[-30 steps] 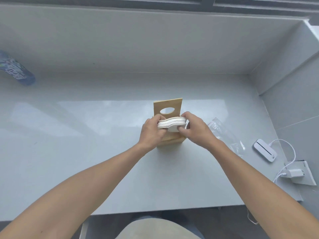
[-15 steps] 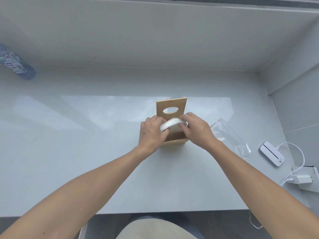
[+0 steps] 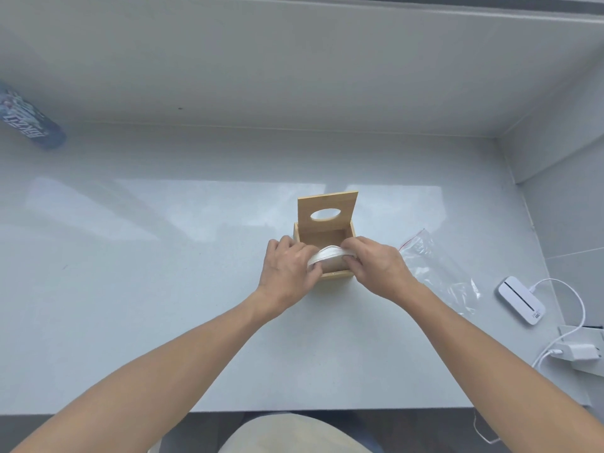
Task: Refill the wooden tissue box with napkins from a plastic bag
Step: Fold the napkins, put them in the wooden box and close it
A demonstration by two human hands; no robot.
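A small wooden tissue box [image 3: 323, 236] stands in the middle of the grey counter, its lid [image 3: 327, 210] with an oval hole tipped up at the back. A white stack of napkins [image 3: 330, 254], bowed upward in the middle, sits in the box's front opening. My left hand [image 3: 287, 269] grips the stack's left end and my right hand [image 3: 376, 268] grips its right end. An empty clear plastic bag [image 3: 438, 273] with a red zip strip lies just right of the box.
A blue drink bottle [image 3: 26, 120] lies at the far left by the back wall. A white flat device [image 3: 521, 300] with a cable and a white charger [image 3: 577, 351] sit at the right edge. The counter's front edge [image 3: 228, 411] is near my body.
Both hands have lowered the napkin stack from above the box into its opening, and the stack has bent into an arch. The view has tilted slightly.
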